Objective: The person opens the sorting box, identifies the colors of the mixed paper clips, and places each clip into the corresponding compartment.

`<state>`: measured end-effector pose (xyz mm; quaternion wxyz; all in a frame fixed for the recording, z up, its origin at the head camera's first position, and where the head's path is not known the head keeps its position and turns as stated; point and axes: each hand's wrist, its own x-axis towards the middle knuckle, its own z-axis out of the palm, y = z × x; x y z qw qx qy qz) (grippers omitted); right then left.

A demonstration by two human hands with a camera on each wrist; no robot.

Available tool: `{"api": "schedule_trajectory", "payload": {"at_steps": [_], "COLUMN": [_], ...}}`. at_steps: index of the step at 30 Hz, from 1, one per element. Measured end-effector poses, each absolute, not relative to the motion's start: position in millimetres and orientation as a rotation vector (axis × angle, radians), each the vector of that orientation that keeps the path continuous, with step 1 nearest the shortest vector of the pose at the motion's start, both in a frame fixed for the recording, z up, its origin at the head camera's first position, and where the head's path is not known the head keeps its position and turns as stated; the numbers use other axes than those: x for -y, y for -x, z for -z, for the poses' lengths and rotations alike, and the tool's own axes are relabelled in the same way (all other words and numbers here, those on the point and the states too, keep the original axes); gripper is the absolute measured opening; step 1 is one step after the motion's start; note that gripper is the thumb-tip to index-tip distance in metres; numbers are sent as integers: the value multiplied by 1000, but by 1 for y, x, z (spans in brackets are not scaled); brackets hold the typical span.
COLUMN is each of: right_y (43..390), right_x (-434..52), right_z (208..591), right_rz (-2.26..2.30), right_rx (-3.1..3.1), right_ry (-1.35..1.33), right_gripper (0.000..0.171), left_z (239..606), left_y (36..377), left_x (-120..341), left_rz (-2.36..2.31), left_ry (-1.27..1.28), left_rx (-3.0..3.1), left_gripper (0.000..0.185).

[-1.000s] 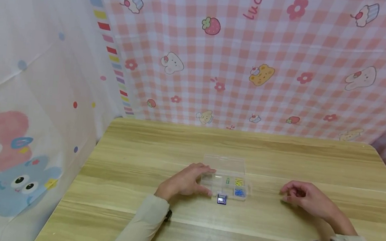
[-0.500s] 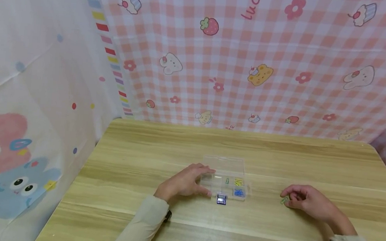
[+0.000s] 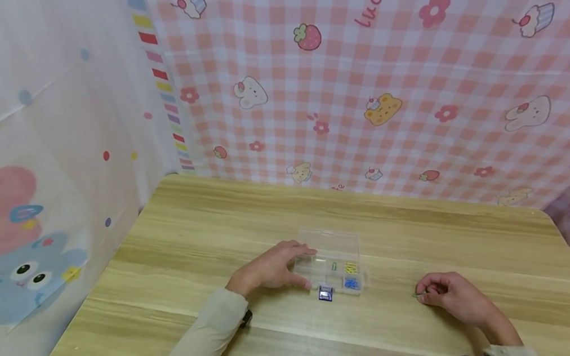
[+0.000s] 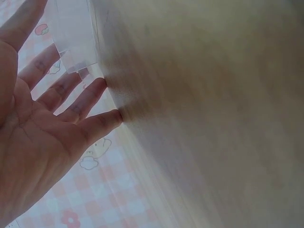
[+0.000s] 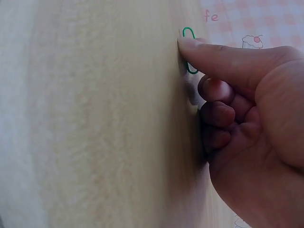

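Since 1 second ago the right hand (image 3: 455, 299) has dropped from a loose hover onto the wooden table (image 3: 413, 229) and now bears down on a green paper clip (image 5: 189, 52), while the left hand (image 3: 273, 267) has kept its place. The right wrist view shows the clip lying flat on the wood under the tip of the forefinger (image 5: 190, 46), its long axis running along the tabletop with 1 loop poking out beyond the nail; the other fingers are curled in below it, and whether the thumb also grips the clip cannot be seen. The left hand is spread, fingers straight, resting against the left end of the clear compartment box (image 3: 333, 261), which lies open with small coloured pieces inside. The clip lies well to the right of that box, so the right hand is far nearer to it.
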<state>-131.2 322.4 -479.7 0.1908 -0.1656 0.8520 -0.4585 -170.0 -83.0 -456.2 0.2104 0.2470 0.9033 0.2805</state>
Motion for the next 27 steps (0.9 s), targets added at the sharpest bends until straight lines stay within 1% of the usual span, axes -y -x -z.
{"api": "schedule_trajectory", "payload": {"at_steps": [4, 10, 20, 27], "right_y": [131, 129, 125, 126], "right_x": [-321, -322, -323, -313], "right_z": [480, 480, 478, 474], "right_rz": [1304, 1324, 1406, 1350], "right_rx": [-2380, -2401, -2395, -2532], "right_ry": [450, 438, 289, 201], "right_gripper": [6, 8, 18, 16], "left_z": [456, 457, 457, 456], "left_y": [170, 170, 170, 170], "left_x": [82, 82, 82, 83], "left_rz": [-774, -783, -783, -790], "left_ry": [-681, -671, -656, -647], "left_rx": [-2513, -2512, -2507, -2502], "left_gripper": [72, 71, 71, 71]}}
